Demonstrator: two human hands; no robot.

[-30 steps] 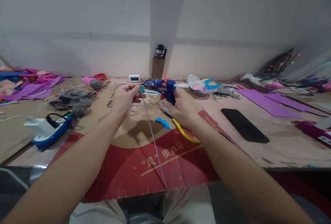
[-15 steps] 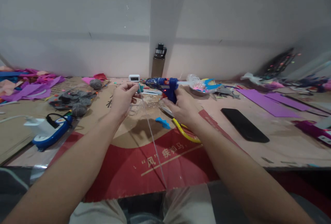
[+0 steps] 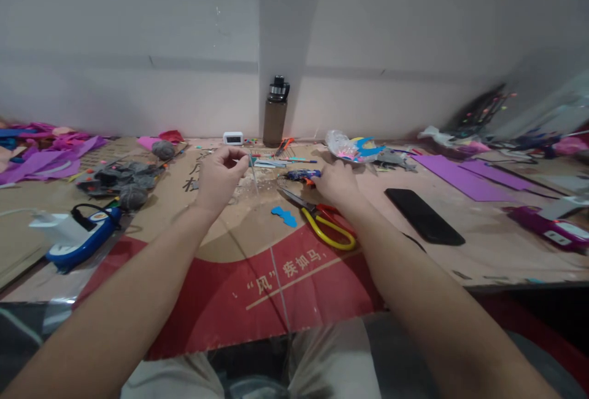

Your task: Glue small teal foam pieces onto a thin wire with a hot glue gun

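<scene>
The left hand (image 3: pixel 219 179) was raised over the cardboard (image 3: pixel 232 240), and its grip was closed: the thumb and the forefinger pinched a thin pale strand (image 3: pixel 254 173) near its upper end. A small teal piece was visible just beside these fingertips. From there the strand went down toward the near edge of the cardboard; its middle part was too faint to follow well.

The right hand (image 3: pixel 338 183) was low at the back part of the counter (image 3: pixel 368 215), touching the rear of the blue glue gun (image 3: pixel 301 175). The glue gun was lying on its side, with its nozzle toward the left. The fingers were partly hidden by the hand itself, so I could not tell whether the right grip was closed around the handle or loose.

In front of the glue gun, the scissors (image 3: pixel 311 207) lay with the blades a little apart; the right forearm partly covered their red handle, while the yellow handle was visible. A blue scrap (image 3: pixel 284 216) was on the cardboard, near the scissors at their left. The black phone (image 3: pixel 424 216) lay flat to the right of the right forearm. Behind everything, the brown bottle (image 3: pixel 275 120) stood upright close to the white panel (image 3: pixel 207 98).
</scene>
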